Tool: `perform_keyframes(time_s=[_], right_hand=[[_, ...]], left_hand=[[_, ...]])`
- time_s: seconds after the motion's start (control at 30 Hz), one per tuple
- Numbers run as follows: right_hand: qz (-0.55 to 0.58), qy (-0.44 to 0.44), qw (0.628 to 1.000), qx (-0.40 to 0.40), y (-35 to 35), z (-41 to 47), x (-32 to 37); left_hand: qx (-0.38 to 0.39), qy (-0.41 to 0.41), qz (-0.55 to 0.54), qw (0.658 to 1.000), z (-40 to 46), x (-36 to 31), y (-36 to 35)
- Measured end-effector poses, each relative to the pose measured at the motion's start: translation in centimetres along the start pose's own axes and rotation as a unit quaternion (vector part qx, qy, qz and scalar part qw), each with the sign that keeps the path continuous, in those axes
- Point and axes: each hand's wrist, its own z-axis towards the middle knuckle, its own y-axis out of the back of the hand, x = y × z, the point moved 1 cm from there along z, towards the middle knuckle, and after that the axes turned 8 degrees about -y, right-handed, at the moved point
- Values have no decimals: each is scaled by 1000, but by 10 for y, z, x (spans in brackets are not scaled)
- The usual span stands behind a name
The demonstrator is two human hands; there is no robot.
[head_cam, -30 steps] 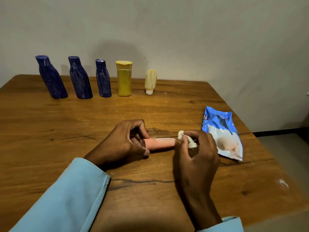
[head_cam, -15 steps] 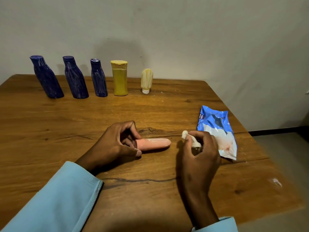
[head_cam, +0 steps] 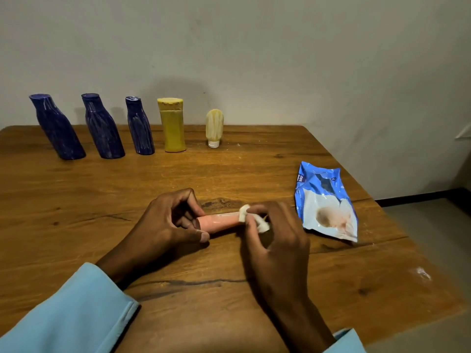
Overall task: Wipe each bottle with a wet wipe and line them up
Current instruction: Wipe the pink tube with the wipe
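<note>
A pink bottle point(head_cam: 219, 222) lies on its side near the middle of the wooden table point(head_cam: 76, 205). My left hand point(head_cam: 165, 222) grips its left end. My right hand point(head_cam: 275, 235) pinches a small white wet wipe point(head_cam: 252, 216) and presses it onto the bottle's right end. Along the back edge stand three dark blue bottles point(head_cam: 57, 127) point(head_cam: 102, 126) point(head_cam: 139, 126), a yellow bottle point(head_cam: 172, 124) and a small cream bottle point(head_cam: 214, 128) resting on its white cap, all in one row.
A blue wet-wipe packet point(head_cam: 326, 202) lies flat to the right of my hands, close to the table's right edge. A grey wall rises right behind the table. Floor shows beyond the right edge.
My right hand had drawn the wipe off to the right of the bottle, then came back left; the wipe now sits on the bottle's right end. My left hand kept its hold.
</note>
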Motion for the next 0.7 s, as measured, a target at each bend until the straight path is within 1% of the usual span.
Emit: perform_keyframes(time_s=[0.03,0.1,0.17,0.23,0.27,0.3,0.33,0.4,0.43,0.47,0.57,0.7], right_hand=[[8,-7,1000,-17,0,0,0],[-4,3,1000,-20,0,0,2],[-41,29,999,7,-3,-3,4],[-106,75,990,47,-9,-5,7],[-139,89,985,51,-10,-5,6],[-158,79,984,37,-11,-3,3],[-155,41,987,7,-10,1,-2],[-102,-64,991,-55,-4,8,-12],[-83,-86,990,-78,-1,10,-15],[-79,-83,989,-91,1,11,-16],[-82,-41,994,-63,0,7,-5],[-132,20,991,20,-8,4,2]], left_hand=[[3,-2,-1,1000,0,1,0],[5,-4,-5,1000,2,4,0],[3,-9,-9,1000,3,7,0],[5,-14,-8,1000,4,9,1],[8,-16,-3,1000,4,9,1],[11,-17,4,1000,4,9,1],[11,-18,15,1000,4,9,1],[11,-18,38,999,3,7,1],[11,-16,43,999,3,6,1],[10,-15,44,999,3,6,2],[7,-6,43,999,4,4,3],[0,3,42,999,3,2,3]])
